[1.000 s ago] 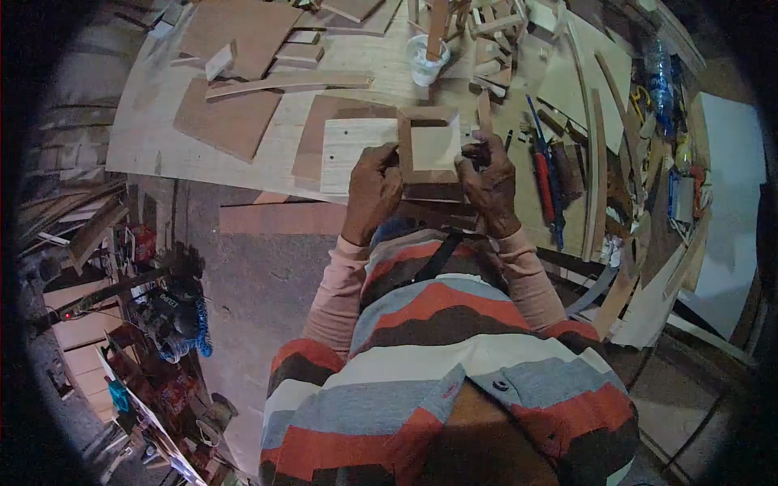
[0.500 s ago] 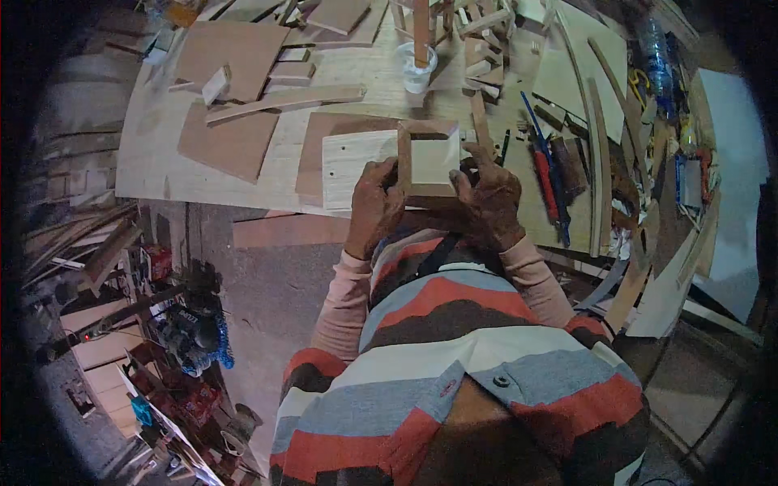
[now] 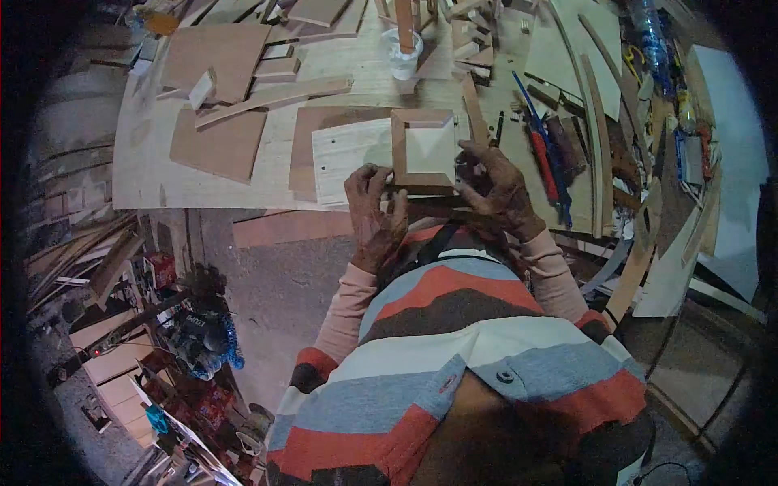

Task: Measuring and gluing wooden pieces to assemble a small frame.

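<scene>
A small three-sided wooden frame (image 3: 399, 150) lies on a pale board with small dark holes (image 3: 340, 160), near the table's front edge. Brown strips form its left, far and near sides; a whitish surface shows inside. My left hand (image 3: 377, 215) is at the frame's near left corner, fingers apart, fingertips close to the wood. On the other side, my right hand (image 3: 498, 186) has its fingers bent and spread, with the thumb by the right end of the near strip. Whether either hand touches the frame is hard to tell.
Brown flat panels (image 3: 219, 144) and a long wood strip (image 3: 275, 101) lie left. A white cup (image 3: 403, 61) stands at the back, near stacked wood pieces (image 3: 474, 49). Right of my hands are a red-handled tool (image 3: 541, 162) and long strips (image 3: 596, 154).
My left hand has drawn back toward me from the frame's left side, its fingers loosening. My right hand's fingers have spread. The frame lies lower on the board; the whole view has shifted slightly.
</scene>
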`<state>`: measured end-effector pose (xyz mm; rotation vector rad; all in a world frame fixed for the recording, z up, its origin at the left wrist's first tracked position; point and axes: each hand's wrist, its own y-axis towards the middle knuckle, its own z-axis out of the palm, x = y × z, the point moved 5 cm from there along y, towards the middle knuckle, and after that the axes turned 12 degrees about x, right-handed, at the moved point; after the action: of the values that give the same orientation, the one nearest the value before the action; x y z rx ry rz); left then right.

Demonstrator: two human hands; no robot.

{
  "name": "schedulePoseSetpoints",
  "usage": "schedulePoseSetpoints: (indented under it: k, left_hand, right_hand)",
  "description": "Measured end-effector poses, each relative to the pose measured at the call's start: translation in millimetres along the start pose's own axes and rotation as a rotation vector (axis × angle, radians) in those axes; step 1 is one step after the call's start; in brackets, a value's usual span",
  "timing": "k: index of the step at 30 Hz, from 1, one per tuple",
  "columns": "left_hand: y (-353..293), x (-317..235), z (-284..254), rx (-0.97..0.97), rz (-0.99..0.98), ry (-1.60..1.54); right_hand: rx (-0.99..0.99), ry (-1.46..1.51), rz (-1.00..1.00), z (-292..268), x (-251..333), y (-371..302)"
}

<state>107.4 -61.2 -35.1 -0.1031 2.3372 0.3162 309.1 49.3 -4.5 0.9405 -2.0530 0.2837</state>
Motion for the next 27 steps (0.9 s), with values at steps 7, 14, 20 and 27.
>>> schedulePoseSetpoints:
  k: [7, 14, 20, 27]
  left_hand:
    - [-7.1, -0.5, 5.3, -0.115, -0.009, 0.035]
    - [-10.3, 6.0, 5.9, -0.112, -0.04, 0.037]
    - [-6.9, 8.0, 5.5, -0.079, -0.021, 0.038]
    - [8.6, -2.5, -2.9, 0.024, 0.026, 0.086]
  right_hand:
    - [0.023, -0.054, -0.03, 10.3, -4.4, -3.9]
    - [0.052, -0.04, -0.01, 15.5, -12.1, -5.8]
    - [0.024, -0.048, 0.024, 14.9, -14.9, -5.0]
    - [-0.003, -0.052, 0.002, 14.5, -13.6, -7.2]
